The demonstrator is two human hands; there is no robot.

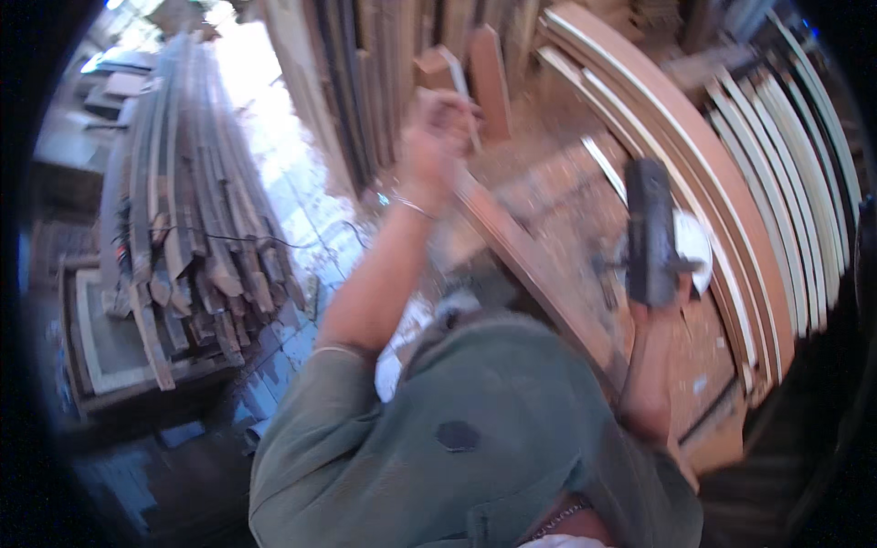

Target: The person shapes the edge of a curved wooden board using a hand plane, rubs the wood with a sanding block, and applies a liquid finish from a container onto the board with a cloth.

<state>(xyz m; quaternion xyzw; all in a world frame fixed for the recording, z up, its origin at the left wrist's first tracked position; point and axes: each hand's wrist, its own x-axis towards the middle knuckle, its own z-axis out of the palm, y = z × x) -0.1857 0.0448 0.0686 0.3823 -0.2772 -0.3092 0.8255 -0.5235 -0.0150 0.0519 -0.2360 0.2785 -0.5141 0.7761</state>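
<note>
My left hand [441,128] is closed at the far end of a long brown wooden board [525,251]. Motion blur hides what its fingers hold. The board slants from there toward my body, down to the right. On the right, my right hand [678,290] is mostly hidden beneath a dark, block-shaped tool [650,228] with a crosswise handle, which looks like a hand plane. Its fingers appear closed round that handle. A white rounded thing [694,248] shows just behind the tool; its kind is unclear.
Curved wooden pieces [671,110] with pale edges stand along the right, beside more pale curved strips [786,201]. A pile of long wooden strips [178,183] lies at left. Upright boards [365,82] lean at the back. A cable [274,239] crosses the tiled floor [301,215].
</note>
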